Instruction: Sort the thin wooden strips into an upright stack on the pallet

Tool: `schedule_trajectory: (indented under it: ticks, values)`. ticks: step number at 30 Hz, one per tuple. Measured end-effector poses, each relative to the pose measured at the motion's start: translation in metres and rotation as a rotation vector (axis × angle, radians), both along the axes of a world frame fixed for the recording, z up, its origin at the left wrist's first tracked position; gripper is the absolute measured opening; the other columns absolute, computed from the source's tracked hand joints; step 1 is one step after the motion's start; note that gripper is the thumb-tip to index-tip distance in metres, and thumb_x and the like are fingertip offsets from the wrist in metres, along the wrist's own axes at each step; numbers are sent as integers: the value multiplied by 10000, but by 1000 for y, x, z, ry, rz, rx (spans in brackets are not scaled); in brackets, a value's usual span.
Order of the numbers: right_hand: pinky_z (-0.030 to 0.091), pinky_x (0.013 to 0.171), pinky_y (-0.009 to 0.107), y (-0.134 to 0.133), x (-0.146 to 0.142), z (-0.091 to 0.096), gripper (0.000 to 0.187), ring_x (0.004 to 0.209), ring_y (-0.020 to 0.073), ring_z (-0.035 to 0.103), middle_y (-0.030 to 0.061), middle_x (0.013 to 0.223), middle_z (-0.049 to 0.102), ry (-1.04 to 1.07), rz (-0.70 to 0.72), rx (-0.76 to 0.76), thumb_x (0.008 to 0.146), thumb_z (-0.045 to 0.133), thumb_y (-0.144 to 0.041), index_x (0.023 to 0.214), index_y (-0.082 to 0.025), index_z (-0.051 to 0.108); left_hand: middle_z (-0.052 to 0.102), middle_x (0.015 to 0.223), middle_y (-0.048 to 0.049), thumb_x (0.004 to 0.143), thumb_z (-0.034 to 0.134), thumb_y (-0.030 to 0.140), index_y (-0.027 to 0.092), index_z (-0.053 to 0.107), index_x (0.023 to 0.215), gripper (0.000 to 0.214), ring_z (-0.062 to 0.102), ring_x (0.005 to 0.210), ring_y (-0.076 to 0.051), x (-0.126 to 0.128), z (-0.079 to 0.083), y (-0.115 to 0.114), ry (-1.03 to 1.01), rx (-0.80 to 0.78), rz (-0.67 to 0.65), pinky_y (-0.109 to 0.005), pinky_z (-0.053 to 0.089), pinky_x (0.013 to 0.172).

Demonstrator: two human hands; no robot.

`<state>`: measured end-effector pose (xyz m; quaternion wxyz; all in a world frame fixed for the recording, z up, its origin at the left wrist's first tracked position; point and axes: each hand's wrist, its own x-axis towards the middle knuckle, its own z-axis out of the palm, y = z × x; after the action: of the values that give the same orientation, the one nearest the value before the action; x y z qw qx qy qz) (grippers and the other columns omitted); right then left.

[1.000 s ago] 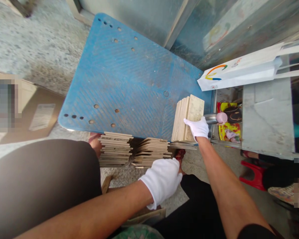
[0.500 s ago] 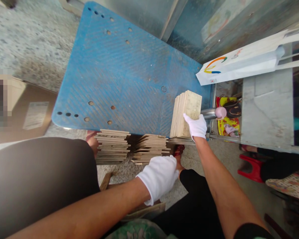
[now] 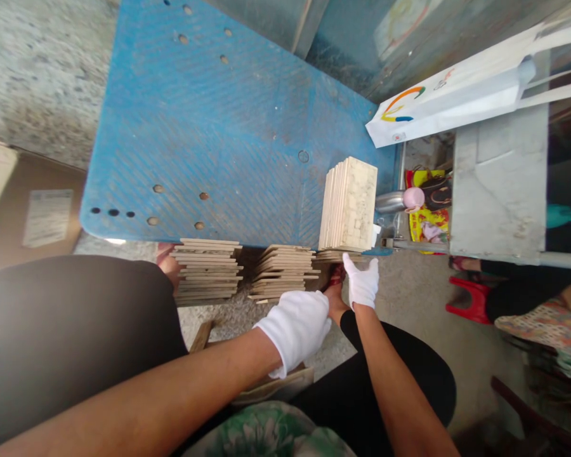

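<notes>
Both my hands wear white gloves. My right hand [image 3: 361,284] hangs free just below an upright bundle of beige tiles [image 3: 348,204]; its fingers are apart and it holds nothing. The bundle stands on edge at the near right corner of a blue platform [image 3: 209,120], on top of a thin flat pile of tiles [image 3: 334,256]. My left hand [image 3: 297,329] is curled, knuckles up, just in front of the middle flat stack of tiles [image 3: 282,271]; whether it holds anything is hidden. Another flat stack of tiles [image 3: 207,270] lies to the left.
A cardboard box [image 3: 28,209] sits at the left on the concrete floor. A white paper bag [image 3: 457,101] lies on a grey metal cabinet [image 3: 499,190] at the right. A red stool [image 3: 469,301] and another person's legs are at the right. My knees fill the foreground.
My right hand has let go of the upright tile bundle and drawn back toward me. The bundle stays standing. My left hand has barely moved.
</notes>
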<state>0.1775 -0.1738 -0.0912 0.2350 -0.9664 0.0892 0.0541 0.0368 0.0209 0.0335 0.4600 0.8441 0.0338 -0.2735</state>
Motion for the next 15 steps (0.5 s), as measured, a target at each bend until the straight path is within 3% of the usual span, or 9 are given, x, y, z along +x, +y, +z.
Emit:
schedule_trajectory:
  ticks: [2, 7, 11, 15]
  values:
    - [260, 1144, 482, 0, -11, -7, 1205, 1380, 374, 335, 279, 1481, 347, 53, -10, -150, 533, 763, -650, 1467, -41, 307, 704, 904, -160, 850, 546, 211, 104, 648, 1015, 222, 693, 895, -294, 0, 0, -1, 2, 1, 0, -397, 530, 822]
    - [209, 1169, 438, 2, -6, -19, 1313, 1441, 361, 191, 261, 1540, 228, 57, 121, -217, 506, 767, -665, 1506, -35, 196, 715, 898, -183, 874, 521, 214, 78, 678, 994, 241, 701, 861, -312, 1, 1, -1, 25, 38, -82, -411, 541, 784]
    - [297, 1121, 467, 3, 3, -26, 1340, 1406, 395, 263, 286, 1526, 221, 61, 143, -309, 492, 785, -652, 1515, -42, 171, 712, 953, -211, 884, 487, 170, 33, 678, 1035, 279, 689, 933, -357, 4, 5, 3, 38, 35, -152, -452, 540, 799]
    - [390, 1045, 487, 3, 2, -33, 1298, 1325, 415, 390, 274, 1494, 292, 0, 149, -417, 478, 804, -637, 1505, -77, 242, 709, 1005, -199, 898, 464, 159, 34, 668, 1061, 289, 680, 967, -365, 7, 6, 5, 80, 20, -191, -456, 541, 804]
